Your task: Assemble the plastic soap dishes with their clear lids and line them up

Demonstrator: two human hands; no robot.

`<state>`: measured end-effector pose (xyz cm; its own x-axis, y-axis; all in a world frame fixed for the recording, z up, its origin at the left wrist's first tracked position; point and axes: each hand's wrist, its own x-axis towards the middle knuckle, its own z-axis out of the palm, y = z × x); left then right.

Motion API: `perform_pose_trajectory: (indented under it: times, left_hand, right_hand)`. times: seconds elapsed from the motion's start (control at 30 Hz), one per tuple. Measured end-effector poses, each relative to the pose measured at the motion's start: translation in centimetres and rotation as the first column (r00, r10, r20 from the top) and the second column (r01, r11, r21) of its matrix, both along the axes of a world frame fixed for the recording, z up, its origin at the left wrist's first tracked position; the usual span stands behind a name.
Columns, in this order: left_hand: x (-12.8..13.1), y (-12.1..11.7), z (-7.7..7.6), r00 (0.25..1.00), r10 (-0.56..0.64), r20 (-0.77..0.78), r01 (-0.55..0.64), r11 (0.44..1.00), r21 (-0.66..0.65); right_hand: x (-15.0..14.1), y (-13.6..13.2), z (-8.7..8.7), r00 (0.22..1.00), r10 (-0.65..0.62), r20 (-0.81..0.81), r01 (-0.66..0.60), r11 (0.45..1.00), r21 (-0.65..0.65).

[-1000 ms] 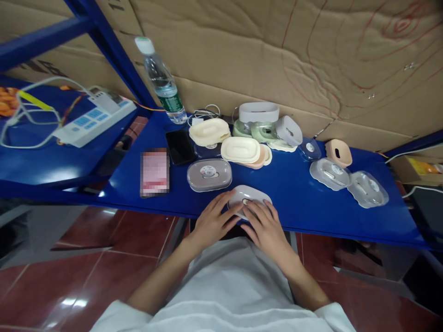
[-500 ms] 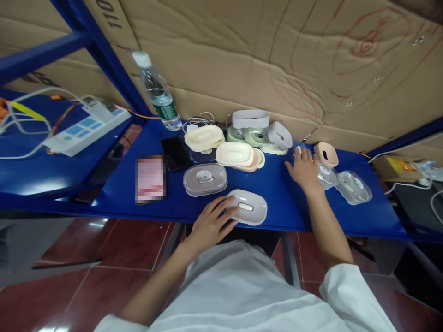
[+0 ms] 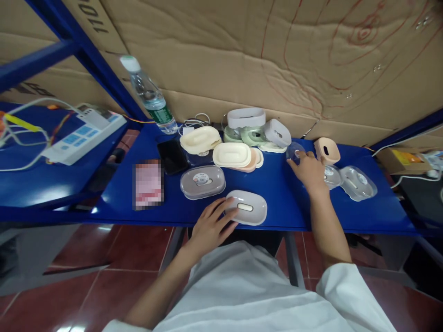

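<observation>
A pale grey soap-dish-like tray (image 3: 254,201) with an oval slot in its middle lies near the front edge of the blue table. Over its left side my left hand (image 3: 211,226) rests with spread fingers, the tips touching the tray. My right hand (image 3: 309,173) is palm down at the right, fingers bent but apart. Its fingertips overlap a clear plastic cover (image 3: 293,151) and come close to a peach slotted box (image 3: 327,151); whether they press on either is hidden. Just beyond that hand are a clear labelled cover (image 3: 332,179) and another clear cover (image 3: 359,183).
A lidded grey case (image 3: 202,182) lies left of the tray. Behind are cream lids (image 3: 231,154), grey boxes (image 3: 246,118), a phone (image 3: 172,155) and a water bottle (image 3: 154,101). A power strip (image 3: 86,138) sits left; cardboard (image 3: 207,60) walls the back.
My right hand has shifted slightly right and toward me, bending its fingers and uncovering more of the clear cover. My left hand stays on the tray. The view has tilted a little.
</observation>
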<state>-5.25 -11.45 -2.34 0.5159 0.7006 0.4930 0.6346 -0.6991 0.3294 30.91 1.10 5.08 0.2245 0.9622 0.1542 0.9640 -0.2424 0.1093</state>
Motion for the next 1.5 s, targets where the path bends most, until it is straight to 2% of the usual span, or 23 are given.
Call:
perform_pose_trajectory:
  times: [0.1,0.23,0.3,0.37,0.47,0.53,0.6,0.67,0.7,0.77,0.87,0.97,1.07,1.23,1.43,1.5]
  left_hand:
    - [0.0,0.0,0.0,1.0,-0.009,0.0,0.009,1.0,0.001]
    - [-0.2,0.1,-0.1,0.999,-0.008,0.053,0.009,1.0,-0.023]
    - [-0.5,0.2,-0.1,0.993,-0.02,0.118,0.026,0.998,-0.048]
    - [-0.7,0.2,0.0,0.983,-0.036,0.179,0.05,0.996,-0.073]
    - [-0.9,0.2,0.1,0.972,-0.023,0.235,0.055,0.99,-0.132]
    - [-0.9,0.2,-0.1,0.962,0.011,0.273,0.04,0.982,-0.182]
    - [-1.0,0.2,-0.4,0.948,0.044,0.316,0.028,0.975,-0.22]
    - [-1.0,0.2,-0.7,0.934,0.056,0.352,0.032,0.971,-0.238]
    - [-1.0,0.3,-0.8,0.93,0.054,0.362,0.038,0.97,-0.241]
    - [-1.2,0.3,-0.9,0.929,0.04,0.368,0.048,0.972,-0.228]
    - [-1.4,0.4,-0.7,0.94,0.021,0.341,0.051,0.978,-0.202]
    - [-1.5,0.4,-0.4,0.944,0.002,0.331,0.072,0.975,-0.209]
    - [-1.5,0.4,-0.3,0.936,-0.02,0.35,0.101,0.972,-0.213]
    - [-1.5,0.4,-0.2,0.924,-0.019,0.381,0.106,0.972,-0.208]
    - [-1.5,0.4,-0.3,0.919,-0.037,0.392,0.136,0.964,-0.227]
    - [-1.5,0.4,-0.5,0.918,-0.039,0.394,0.137,0.965,-0.224]
  right_hand:
    - [-1.9,-4.6,-0.8,0.991,0.134,-0.012,-0.133,0.99,0.054]
    - [-4.5,-12.0,-3.8,0.935,0.313,-0.169,-0.28,0.941,0.191]
    - [-5.0,-14.4,-5.1,0.895,0.363,-0.259,-0.307,0.923,0.233]
    - [-5.1,-15.4,-5.8,0.864,0.379,-0.333,-0.31,0.92,0.241]
    - [-5.1,-15.4,-5.9,0.8,0.376,-0.467,-0.262,0.92,0.291]
    - [-5.4,-15.2,-5.5,0.706,0.419,-0.572,-0.258,0.903,0.342]
    - [-6.1,-15.3,-5.1,0.566,0.503,-0.653,-0.363,0.863,0.351]
    - [-7.0,-15.7,-4.7,0.443,0.582,-0.682,-0.526,0.785,0.329]
    - [-7.5,-15.9,-4.6,0.409,0.612,-0.677,-0.592,0.743,0.314]
    - [-8.2,-16.2,-4.3,0.402,0.657,-0.637,-0.662,0.69,0.293]
    - [-8.7,-16.2,-3.7,0.425,0.691,-0.585,-0.706,0.657,0.263]
    - [-8.8,-15.6,-3.3,0.396,0.7,-0.595,-0.735,0.63,0.252]
    - [-9.2,-15.0,-3.8,0.391,0.712,-0.583,-0.722,0.63,0.286]
    - [-9.9,-14.6,-4.9,0.45,0.737,-0.505,-0.689,0.646,0.328]
    - [-9.3,-13.9,-4.0,0.462,0.715,-0.525,-0.707,0.654,0.268]
    - [-9.4,-13.8,-4.1,0.455,0.722,-0.522,-0.706,0.649,0.283]
